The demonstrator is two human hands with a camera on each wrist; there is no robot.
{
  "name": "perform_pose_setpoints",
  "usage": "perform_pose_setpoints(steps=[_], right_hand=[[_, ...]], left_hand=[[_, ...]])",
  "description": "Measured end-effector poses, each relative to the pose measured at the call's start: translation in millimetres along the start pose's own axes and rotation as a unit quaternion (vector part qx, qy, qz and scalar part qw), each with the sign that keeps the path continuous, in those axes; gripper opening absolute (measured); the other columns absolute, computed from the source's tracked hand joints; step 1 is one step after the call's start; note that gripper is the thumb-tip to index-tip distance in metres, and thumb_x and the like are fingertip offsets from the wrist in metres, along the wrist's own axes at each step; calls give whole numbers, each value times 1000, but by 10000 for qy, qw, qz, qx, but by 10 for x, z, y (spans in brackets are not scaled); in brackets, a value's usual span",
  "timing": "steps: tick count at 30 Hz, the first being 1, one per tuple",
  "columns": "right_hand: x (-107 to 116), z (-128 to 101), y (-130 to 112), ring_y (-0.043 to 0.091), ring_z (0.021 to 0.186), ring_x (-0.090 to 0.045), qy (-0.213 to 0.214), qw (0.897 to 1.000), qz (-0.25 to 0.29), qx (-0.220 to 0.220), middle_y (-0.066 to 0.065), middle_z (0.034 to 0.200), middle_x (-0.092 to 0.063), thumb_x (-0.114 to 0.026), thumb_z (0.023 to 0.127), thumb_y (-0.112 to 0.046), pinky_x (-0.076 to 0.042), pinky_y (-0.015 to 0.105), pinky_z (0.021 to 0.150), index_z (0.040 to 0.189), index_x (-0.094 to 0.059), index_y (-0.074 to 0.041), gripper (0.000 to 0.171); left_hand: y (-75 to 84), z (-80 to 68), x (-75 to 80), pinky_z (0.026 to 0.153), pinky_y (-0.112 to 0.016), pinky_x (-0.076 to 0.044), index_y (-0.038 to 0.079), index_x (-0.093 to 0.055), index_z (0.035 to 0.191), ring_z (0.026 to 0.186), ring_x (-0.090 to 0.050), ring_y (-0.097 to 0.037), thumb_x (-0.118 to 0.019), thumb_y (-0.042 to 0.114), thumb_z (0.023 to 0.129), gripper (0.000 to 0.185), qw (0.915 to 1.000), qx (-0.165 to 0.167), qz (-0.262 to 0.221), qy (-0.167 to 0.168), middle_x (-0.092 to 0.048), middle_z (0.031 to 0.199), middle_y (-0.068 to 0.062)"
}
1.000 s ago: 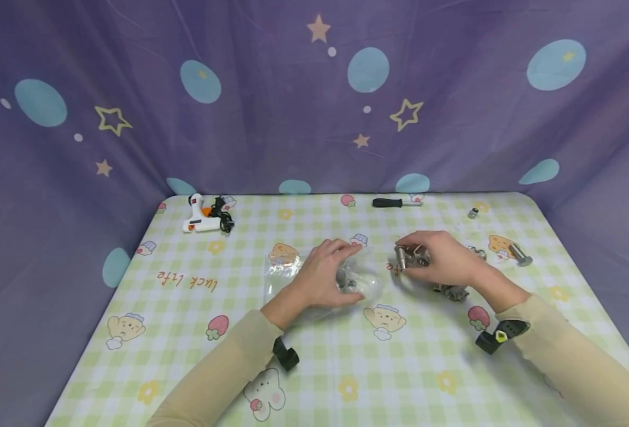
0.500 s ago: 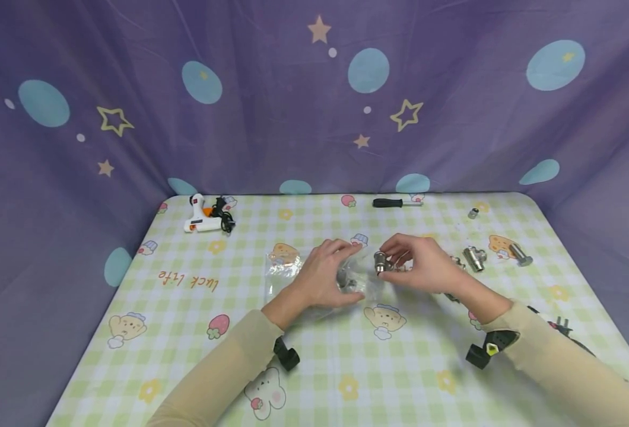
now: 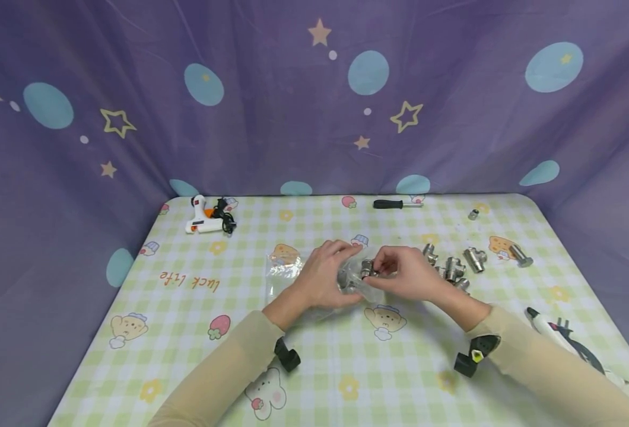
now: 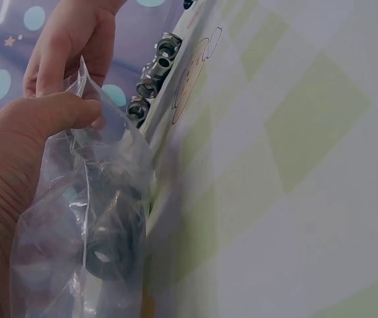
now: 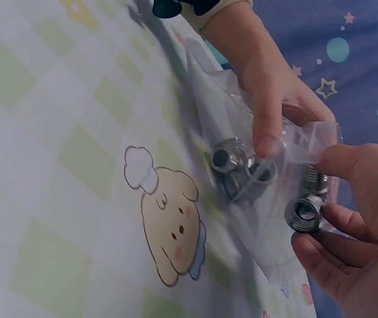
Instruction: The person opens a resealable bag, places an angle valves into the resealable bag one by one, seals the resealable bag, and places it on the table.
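My left hand (image 3: 322,276) holds the mouth of a clear plastic bag (image 4: 50,278), its thumb over the bag's edge in the left wrist view. Several shiny metal fittings (image 5: 225,159) sit inside the bag. At the bag's mouth, my right hand (image 3: 406,273) pinches a threaded metal pipe fitting (image 5: 304,213) between thumb and fingers. The bag's film lies close around this fitting, and part of it is hidden by the fingers. More metal pipe fittings (image 3: 455,270) lie on the table, right of my right hand.
A large bolt-like metal piece (image 3: 520,255) and a small fitting (image 3: 473,214) lie on the right. Behind is a screwdriver (image 3: 388,204); at back left, a white glue gun (image 3: 203,224) with a black cord. A white-and-dark tool (image 3: 555,333) lies partly under the right forearm.
My right hand has moved left from the pile of fittings, carrying the pipe fitting to the bag's mouth. The left hand has stayed in place with the bag.
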State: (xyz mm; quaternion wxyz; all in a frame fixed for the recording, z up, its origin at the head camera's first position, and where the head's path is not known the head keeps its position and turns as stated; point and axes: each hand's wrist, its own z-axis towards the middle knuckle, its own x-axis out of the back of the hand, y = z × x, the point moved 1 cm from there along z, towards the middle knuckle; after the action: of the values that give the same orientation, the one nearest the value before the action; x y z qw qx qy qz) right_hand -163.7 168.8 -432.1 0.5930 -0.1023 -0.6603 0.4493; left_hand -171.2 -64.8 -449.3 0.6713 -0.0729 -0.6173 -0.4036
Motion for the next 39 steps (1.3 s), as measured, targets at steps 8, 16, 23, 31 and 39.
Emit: perform_pose_setpoints(steps=[8, 16, 23, 31, 39], right_hand=[[-122, 33, -25, 7, 82, -73, 76, 9991, 333, -258, -5, 87, -74, -87, 90, -26, -62, 24, 77, 91, -73, -17, 16], [-208, 41, 13, 14, 93, -79, -160, 9968, 714, -318, 4, 106, -80, -79, 96, -16, -64, 22, 84, 101, -80, -14, 5], [-135, 21, 63, 13, 90, -77, -234, 9972, 658, -271, 4, 103, -81, -77, 94, -6, -63, 21, 84, 101, -80, -11, 8], [151, 4, 143, 17, 91, -78, 40, 9992, 298, -262, 6, 102, -81, -75, 95, -4, -64, 28, 84, 101, -80, -5, 8], [573, -12, 258, 29, 98, -79, 411, 9971, -485, -428, 11, 109, -80, -74, 97, -10, -65, 35, 81, 108, -78, -7, 12]], left_hand=[[2, -1, -16, 112, -52, -50, 14, -55, 156, 131, -58, -27, -90, 55, 72, 100, 10000, -47, 46, 39, -62, 145, -4], [3, 5, -32, 111, -53, -50, 14, -55, 156, 131, -57, -27, -90, 57, 73, 99, 10000, 23, 13, -33, -61, 144, -4], [15, 10, -21, 115, -52, -48, 15, -53, 157, 133, -56, -26, -88, 58, 74, 100, 9998, 131, 45, -157, -60, 147, -4], [2, 17, -27, 115, -50, -48, 16, -54, 157, 134, -56, -26, -87, 61, 74, 100, 9998, 121, 55, -125, -60, 147, -4], [10, 13, -23, 115, -50, -48, 17, -54, 157, 134, -55, -25, -88, 60, 74, 99, 9996, 187, 56, -194, -59, 148, -2]])
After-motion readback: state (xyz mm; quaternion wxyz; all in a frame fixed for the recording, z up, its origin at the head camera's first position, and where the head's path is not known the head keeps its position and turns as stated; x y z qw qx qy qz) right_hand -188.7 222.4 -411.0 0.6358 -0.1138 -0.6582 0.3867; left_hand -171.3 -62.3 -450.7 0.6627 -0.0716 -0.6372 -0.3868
